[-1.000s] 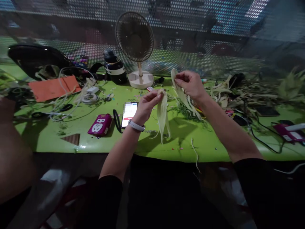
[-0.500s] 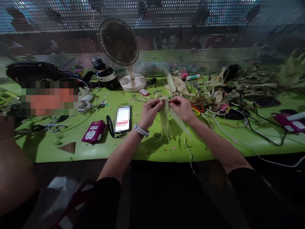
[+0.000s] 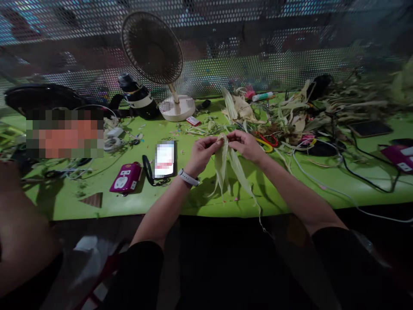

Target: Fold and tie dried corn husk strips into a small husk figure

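Observation:
Pale corn husk strips [image 3: 221, 165] hang down between my two hands over the green table [image 3: 190, 202]. My left hand [image 3: 204, 156], with a white band on its wrist, pinches the gathered top of the strips. Close beside it, my right hand [image 3: 244, 145] has its fingers closed on the same top part. One long strip slants down to the right, and a thin strand [image 3: 260, 213] reaches past the table's front edge. Exactly how the strips are joined under the fingertips is too small to tell.
A phone [image 3: 164, 160] and a purple power strip [image 3: 126, 178] lie left of my hands. Behind stand a fan [image 3: 177, 107] and a dark bottle [image 3: 140, 100]. Piled husks [image 3: 297, 113], scissors [image 3: 265, 144] and a white cable [image 3: 311, 183] lie right. Another person's arm [image 3: 22, 232] is at left.
The hanging strips have swung and now spread further apart at the bottom. Both hands keep their pinch at the top. The view has shifted slightly.

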Demonstrator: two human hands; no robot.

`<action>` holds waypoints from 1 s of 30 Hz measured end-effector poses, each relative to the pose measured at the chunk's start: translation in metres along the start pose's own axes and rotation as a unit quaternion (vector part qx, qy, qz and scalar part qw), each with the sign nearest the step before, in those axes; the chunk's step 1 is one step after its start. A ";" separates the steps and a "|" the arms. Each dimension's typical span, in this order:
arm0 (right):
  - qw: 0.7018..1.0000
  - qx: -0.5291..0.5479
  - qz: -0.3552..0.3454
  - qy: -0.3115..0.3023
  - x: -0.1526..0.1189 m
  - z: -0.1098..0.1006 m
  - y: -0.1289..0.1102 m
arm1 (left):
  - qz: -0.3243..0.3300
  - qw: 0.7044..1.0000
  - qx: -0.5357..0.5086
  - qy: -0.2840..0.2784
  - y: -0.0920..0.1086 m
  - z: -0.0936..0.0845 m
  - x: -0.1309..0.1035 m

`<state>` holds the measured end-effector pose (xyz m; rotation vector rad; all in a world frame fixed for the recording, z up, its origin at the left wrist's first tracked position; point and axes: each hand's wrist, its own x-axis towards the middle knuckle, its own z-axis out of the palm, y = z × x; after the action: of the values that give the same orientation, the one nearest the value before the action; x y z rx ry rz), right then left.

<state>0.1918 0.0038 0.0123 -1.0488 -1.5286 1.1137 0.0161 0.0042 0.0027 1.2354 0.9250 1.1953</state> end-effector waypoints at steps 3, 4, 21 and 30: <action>1.000 -0.007 -0.002 0.019 0.000 0.000 -0.001 | 0.012 1.000 0.005 -0.004 -0.002 -0.001 0.000; 0.999 -0.021 -0.011 0.033 -0.001 -0.001 -0.001 | 0.021 1.000 0.007 -0.005 -0.002 -0.001 0.000; 0.999 0.040 -0.021 -0.003 -0.017 0.009 -0.024 | 0.054 0.995 -0.002 0.090 -0.010 0.002 0.004; 0.996 -0.018 -0.035 0.079 -0.014 0.022 0.002 | -0.019 0.994 -0.072 0.077 -0.007 0.014 -0.008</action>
<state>0.1733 -0.0124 0.0042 -1.0732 -1.4528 0.9367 0.0292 -0.0062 -0.0026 1.0174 0.9525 1.3180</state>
